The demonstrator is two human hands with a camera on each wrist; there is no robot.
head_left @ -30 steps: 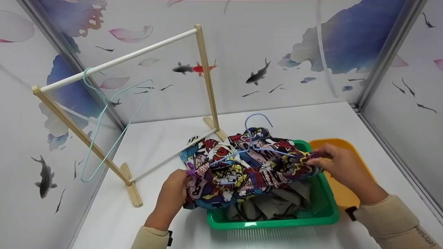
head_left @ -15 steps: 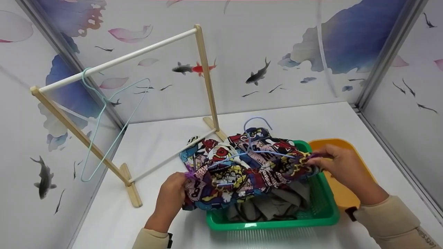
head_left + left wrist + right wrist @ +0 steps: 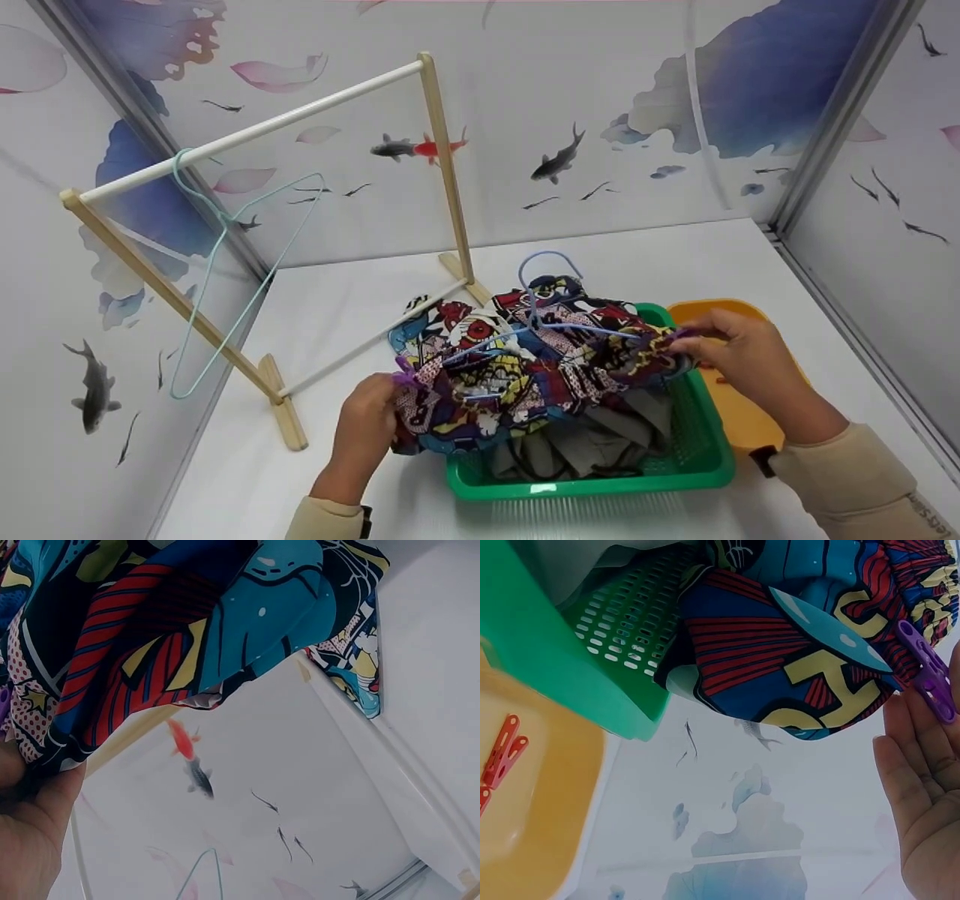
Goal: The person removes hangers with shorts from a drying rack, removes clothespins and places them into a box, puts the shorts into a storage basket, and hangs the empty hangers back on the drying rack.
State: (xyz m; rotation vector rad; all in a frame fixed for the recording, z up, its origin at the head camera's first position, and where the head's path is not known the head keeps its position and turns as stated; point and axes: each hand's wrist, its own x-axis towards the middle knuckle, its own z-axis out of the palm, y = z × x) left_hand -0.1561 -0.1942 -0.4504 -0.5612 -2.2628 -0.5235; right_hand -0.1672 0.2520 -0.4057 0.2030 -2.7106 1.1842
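Note:
Shorts [image 3: 525,375] in a bright comic print, with a gathered waistband, lie spread over the green basket [image 3: 592,489]. A blue hanger [image 3: 487,343] runs along the waistband, its hook pointing away from me. Purple clothes pegs sit at both ends of the waistband. My left hand [image 3: 364,424] grips the cloth [image 3: 60,742] beside the left purple peg [image 3: 405,373]. At the other end, my right hand [image 3: 750,364] pinches the right purple peg [image 3: 930,679] with thumb and fingers. The hanger's outer ends are hidden by cloth.
Grey-brown cloth [image 3: 577,442] lies in the basket. Beside it on the right is a yellow tray [image 3: 750,427] with red pegs [image 3: 504,750]. A wooden drying rack [image 3: 446,172] stands at the back left, a mint-green hanger [image 3: 217,262] on its white bar. Patterned walls enclose the table.
The blue hanger's hook has shifted a little to the left. My left hand and the cloth in it have moved slightly left; the right hand keeps its hold on the peg.

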